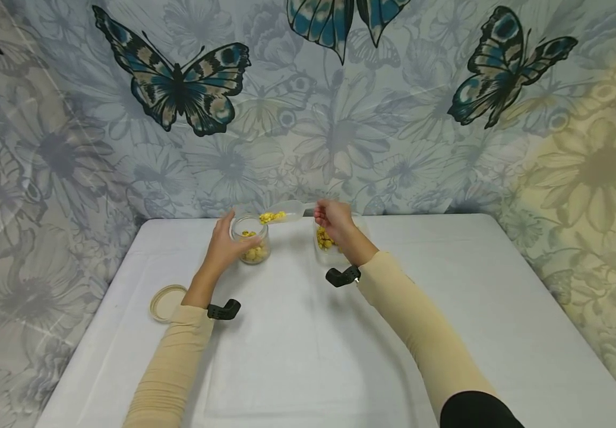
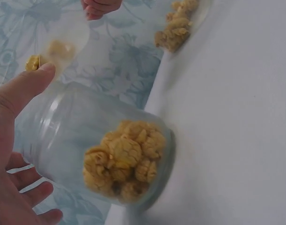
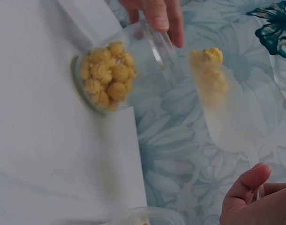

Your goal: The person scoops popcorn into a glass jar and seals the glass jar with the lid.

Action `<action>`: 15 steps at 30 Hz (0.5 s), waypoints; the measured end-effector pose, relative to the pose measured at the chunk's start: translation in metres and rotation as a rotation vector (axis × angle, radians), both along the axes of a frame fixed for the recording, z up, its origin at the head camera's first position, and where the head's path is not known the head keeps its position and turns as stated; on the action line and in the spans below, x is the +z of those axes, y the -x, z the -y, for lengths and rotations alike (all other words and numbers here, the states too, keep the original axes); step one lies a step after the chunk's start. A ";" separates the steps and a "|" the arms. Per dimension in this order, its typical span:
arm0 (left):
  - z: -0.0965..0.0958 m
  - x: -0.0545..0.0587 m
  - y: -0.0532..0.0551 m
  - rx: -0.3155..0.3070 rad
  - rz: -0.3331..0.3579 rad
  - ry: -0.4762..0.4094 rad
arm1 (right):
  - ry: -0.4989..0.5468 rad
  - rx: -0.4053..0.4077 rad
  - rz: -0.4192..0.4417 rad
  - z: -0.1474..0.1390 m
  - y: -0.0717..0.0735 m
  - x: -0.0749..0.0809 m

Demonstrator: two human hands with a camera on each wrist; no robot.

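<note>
My left hand (image 1: 221, 248) holds a clear glass jar (image 2: 70, 133) near its mouth, thumb on one side and fingers on the other. Round yellow popcorn (image 3: 105, 75) fills the lower part of this upright jar. In my right hand (image 1: 338, 219) is the thin handle of a translucent plastic scoop (image 3: 231, 129). More popcorn (image 1: 272, 217) lies toward the scoop's front end, which is held at the jar's mouth, above the rim. Below the right hand stands a clear plastic tub (image 1: 330, 258) with popcorn in it, partly hidden by that hand.
A pale ring-shaped lid (image 1: 154, 306) lies on the white-covered table (image 1: 297, 345), left of the jar and beside the left forearm. Behind the table's far edge hangs a butterfly-patterned backdrop (image 1: 340, 142).
</note>
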State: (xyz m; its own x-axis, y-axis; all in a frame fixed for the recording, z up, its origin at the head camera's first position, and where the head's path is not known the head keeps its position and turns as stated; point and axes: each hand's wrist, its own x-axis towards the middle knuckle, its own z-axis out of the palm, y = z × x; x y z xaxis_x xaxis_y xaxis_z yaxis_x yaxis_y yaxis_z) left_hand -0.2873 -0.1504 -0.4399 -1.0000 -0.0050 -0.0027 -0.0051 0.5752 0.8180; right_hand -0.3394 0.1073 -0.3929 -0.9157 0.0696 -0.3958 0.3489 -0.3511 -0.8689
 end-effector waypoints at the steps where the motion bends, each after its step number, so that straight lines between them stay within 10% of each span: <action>1: 0.000 -0.002 0.000 0.003 0.006 -0.011 | 0.002 -0.004 -0.001 0.001 0.000 0.000; 15: 0.003 -0.022 0.000 0.032 0.011 -0.066 | -0.021 -0.016 -0.025 0.006 -0.002 0.003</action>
